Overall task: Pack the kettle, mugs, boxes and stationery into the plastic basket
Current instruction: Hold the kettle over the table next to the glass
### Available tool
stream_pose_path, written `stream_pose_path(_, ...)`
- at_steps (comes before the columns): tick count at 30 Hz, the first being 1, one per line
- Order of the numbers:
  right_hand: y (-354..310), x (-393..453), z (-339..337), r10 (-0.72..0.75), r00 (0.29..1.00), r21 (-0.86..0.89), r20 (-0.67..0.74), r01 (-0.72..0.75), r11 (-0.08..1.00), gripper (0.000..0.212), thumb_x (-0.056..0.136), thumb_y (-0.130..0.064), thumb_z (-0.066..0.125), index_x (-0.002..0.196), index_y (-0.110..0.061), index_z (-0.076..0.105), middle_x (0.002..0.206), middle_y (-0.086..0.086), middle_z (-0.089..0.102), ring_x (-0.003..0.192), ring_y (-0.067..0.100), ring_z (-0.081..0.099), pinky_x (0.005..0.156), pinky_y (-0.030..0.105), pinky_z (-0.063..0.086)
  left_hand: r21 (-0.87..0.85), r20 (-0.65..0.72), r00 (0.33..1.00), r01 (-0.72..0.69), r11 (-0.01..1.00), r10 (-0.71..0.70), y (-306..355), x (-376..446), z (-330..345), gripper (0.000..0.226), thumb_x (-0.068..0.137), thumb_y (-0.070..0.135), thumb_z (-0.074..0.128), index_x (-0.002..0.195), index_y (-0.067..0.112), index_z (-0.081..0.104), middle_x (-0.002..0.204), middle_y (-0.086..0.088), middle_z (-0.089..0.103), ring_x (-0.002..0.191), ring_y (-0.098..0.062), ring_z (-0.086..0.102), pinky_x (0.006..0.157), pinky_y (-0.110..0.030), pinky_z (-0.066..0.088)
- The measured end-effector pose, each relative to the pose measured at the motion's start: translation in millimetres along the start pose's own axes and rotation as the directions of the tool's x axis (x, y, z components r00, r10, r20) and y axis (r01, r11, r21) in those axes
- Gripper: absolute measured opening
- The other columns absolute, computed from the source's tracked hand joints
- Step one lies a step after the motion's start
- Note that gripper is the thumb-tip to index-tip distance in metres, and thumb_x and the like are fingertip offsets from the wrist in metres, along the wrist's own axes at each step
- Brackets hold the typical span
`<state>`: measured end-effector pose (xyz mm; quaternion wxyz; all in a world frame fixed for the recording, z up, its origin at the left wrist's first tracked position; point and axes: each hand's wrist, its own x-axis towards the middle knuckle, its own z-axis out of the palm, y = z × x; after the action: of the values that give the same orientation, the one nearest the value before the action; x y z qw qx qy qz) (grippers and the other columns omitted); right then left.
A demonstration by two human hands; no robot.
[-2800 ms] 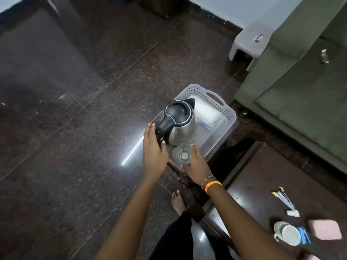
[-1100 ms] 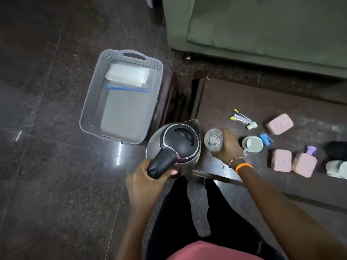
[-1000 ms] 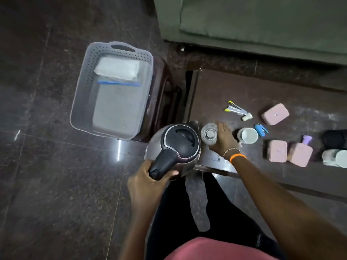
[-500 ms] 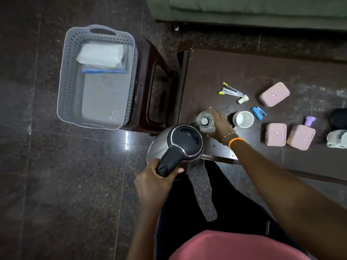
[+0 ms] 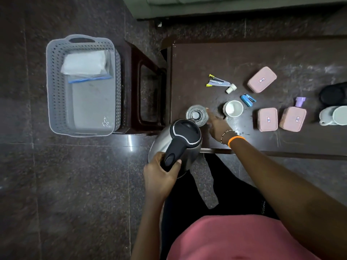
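Observation:
My left hand grips the black handle of the steel kettle, which hangs over the front left corner of the dark table. My right hand is closed against the right side of a clear glass standing on the table just beyond the kettle. The grey plastic basket sits on the floor at the left, holding a white folded packet. A white mug, a blue stapler, a yellow-tipped stapler and three pink boxes lie on the table.
A dark wooden stool stands between the basket and the table. At the table's right edge are a second white mug and a black round object. A green sofa runs along the far side.
The kettle and the glass have come away from above the basket to the table's left corner. The glass now stands on the table with my right hand still against it.

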<state>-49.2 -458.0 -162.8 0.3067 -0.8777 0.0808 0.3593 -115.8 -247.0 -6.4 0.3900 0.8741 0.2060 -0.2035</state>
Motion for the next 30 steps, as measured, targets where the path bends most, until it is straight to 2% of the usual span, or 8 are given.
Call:
stream_pose_path(5,-0.2,-3.1,-1.5,-0.004,0.999,0.008,0.035,0.003,1.000,0.081,0.083,0.012,0.038,0.148,-0.018,0.002,0.116,0.018,0.063,0.106,0.037,0.060,0.096,0.045,0.047,-0.018,0.043,0.999,-0.023,1.000,0.024,-1.5,12.2,5.1,0.024,0.070,0.037,0.072,0.065,0.019,0.058,0.053,0.008,0.057,0.050,-0.002,0.051,0.052,-0.018,0.042)
stream_pose_path(11,2.3,-2.2,-1.7,-0.001,0.998,0.010,0.064,0.000,1.000,0.082,0.082,0.011,0.037,0.148,-0.020,0.000,0.113,0.018,0.064,0.104,0.036,0.061,0.096,0.046,0.047,-0.005,0.039,0.999,-0.037,0.999,0.037,3.6,27.7,12.0,0.035,0.066,0.051,0.066,0.061,0.019,0.055,0.049,0.012,0.054,0.047,-0.001,0.046,0.050,-0.021,0.042)
stream_pose_path(18,8.6,0.0,2.6,-0.011,0.998,0.004,0.062,0.010,1.000,0.089,0.078,0.012,0.040,0.148,-0.025,-0.002,0.107,0.013,0.066,0.098,0.035,0.062,0.091,0.040,0.047,0.050,0.054,0.997,-0.061,0.997,0.058,7.0,37.3,13.3,0.034,0.066,0.049,0.066,0.061,0.017,0.056,0.049,0.008,0.053,0.048,-0.004,0.048,0.053,-0.026,0.044)
stream_pose_path(24,13.4,1.5,5.1,-0.001,0.995,0.012,0.097,0.000,1.000,0.098,0.076,0.011,0.045,0.146,-0.031,-0.009,0.106,0.009,0.066,0.095,0.032,0.062,0.086,0.040,0.049,0.067,0.075,0.995,-0.077,0.995,0.072,6.0,38.8,12.9,0.035,0.071,0.043,0.069,0.053,0.024,0.046,0.050,0.018,0.053,0.047,-0.001,0.046,0.046,-0.010,0.034)
stream_pose_path(30,16.3,2.2,5.2,-0.007,0.994,0.015,0.107,0.005,1.000,0.101,0.076,0.011,0.045,0.144,-0.035,-0.013,0.106,0.008,0.066,0.098,0.033,0.062,0.088,0.042,0.049,0.061,0.091,0.994,-0.069,0.996,0.064,7.0,40.2,14.5,0.036,0.069,0.045,0.068,0.053,0.020,0.047,0.047,0.016,0.051,0.045,-0.002,0.043,0.045,-0.012,0.034)
